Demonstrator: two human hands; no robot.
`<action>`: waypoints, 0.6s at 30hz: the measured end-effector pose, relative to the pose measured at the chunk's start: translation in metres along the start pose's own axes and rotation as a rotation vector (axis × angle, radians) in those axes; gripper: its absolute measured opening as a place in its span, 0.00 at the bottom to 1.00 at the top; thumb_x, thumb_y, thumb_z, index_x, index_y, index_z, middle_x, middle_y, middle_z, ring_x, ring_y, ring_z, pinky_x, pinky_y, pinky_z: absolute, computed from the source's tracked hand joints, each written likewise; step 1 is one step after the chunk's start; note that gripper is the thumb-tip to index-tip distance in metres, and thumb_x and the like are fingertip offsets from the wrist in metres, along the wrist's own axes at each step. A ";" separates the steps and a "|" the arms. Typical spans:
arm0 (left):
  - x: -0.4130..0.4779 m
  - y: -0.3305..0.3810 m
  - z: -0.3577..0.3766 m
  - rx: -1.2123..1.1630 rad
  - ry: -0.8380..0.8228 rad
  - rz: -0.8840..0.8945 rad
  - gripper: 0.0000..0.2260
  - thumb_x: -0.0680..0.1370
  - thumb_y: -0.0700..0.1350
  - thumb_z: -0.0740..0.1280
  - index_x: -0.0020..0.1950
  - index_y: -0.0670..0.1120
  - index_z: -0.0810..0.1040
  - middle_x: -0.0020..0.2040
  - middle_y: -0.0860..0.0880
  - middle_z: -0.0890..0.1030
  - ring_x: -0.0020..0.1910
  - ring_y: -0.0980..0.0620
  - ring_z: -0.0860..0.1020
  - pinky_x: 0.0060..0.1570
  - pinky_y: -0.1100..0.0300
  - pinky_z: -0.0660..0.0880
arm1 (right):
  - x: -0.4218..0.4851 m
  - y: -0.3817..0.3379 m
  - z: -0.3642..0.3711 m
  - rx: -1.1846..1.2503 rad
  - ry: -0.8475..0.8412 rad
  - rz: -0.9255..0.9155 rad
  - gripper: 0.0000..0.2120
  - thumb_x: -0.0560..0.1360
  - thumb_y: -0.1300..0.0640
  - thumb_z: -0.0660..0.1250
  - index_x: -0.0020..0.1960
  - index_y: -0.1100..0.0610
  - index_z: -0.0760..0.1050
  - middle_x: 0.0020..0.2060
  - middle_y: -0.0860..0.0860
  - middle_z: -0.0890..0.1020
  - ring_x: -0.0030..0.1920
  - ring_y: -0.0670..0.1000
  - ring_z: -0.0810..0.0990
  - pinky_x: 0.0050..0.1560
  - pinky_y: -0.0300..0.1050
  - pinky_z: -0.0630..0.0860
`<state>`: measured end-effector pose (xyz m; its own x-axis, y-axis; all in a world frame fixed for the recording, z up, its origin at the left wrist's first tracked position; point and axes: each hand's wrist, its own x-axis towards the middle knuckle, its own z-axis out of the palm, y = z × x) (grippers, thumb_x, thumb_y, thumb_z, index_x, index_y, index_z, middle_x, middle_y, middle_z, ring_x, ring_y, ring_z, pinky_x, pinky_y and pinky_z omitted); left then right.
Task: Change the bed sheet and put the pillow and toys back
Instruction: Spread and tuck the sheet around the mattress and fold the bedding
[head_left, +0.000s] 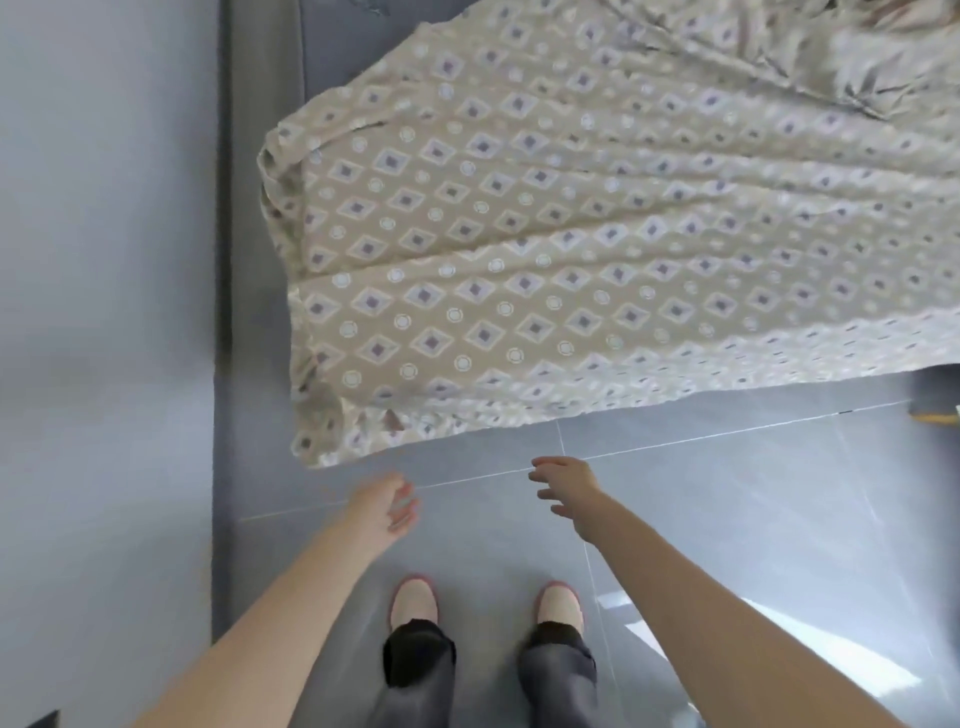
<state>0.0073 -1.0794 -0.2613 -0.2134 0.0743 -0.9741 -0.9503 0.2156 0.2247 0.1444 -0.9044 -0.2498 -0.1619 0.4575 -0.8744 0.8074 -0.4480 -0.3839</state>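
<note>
pink-edged slippers (414, 603) stand on the grey tiled floor (727, 493), nearer than the bed sheet (571, 249). just short of the sheet's near edge, left hand (392, 506) and right hand (563, 488) hover empty, fingers loosely spread. the patterned beige sheet lies spread and creased, a pale wall (104, 208) to its left

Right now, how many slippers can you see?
2. The left slipper is at bottom centre on the grey floor; the right slipper is beside it, apart. Both are worn. Others may be out of view.
</note>
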 end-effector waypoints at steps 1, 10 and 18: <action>0.013 -0.004 0.002 -0.032 -0.002 -0.005 0.05 0.81 0.39 0.60 0.45 0.45 0.70 0.42 0.47 0.76 0.39 0.50 0.75 0.53 0.54 0.71 | 0.012 0.003 0.003 0.018 -0.006 0.013 0.13 0.78 0.61 0.61 0.61 0.56 0.77 0.49 0.50 0.80 0.47 0.52 0.77 0.48 0.43 0.71; 0.159 -0.052 0.052 -0.268 -0.021 -0.053 0.02 0.80 0.37 0.61 0.52 0.41 0.71 0.43 0.44 0.74 0.47 0.45 0.75 0.58 0.53 0.72 | 0.157 0.048 0.021 0.313 -0.078 0.139 0.14 0.80 0.60 0.60 0.65 0.59 0.72 0.61 0.54 0.79 0.51 0.55 0.76 0.55 0.49 0.73; 0.301 -0.074 0.116 -0.228 -0.146 0.031 0.07 0.76 0.34 0.67 0.53 0.41 0.76 0.68 0.45 0.69 0.61 0.45 0.72 0.55 0.54 0.71 | 0.310 0.089 0.021 0.545 -0.098 0.135 0.07 0.80 0.59 0.60 0.55 0.60 0.73 0.58 0.52 0.78 0.56 0.56 0.77 0.52 0.49 0.75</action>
<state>0.0396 -0.9601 -0.5688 -0.2239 0.2210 -0.9492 -0.9739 -0.0128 0.2268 0.1541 -0.8181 -0.5610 -0.1500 0.3068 -0.9399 0.4194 -0.8411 -0.3415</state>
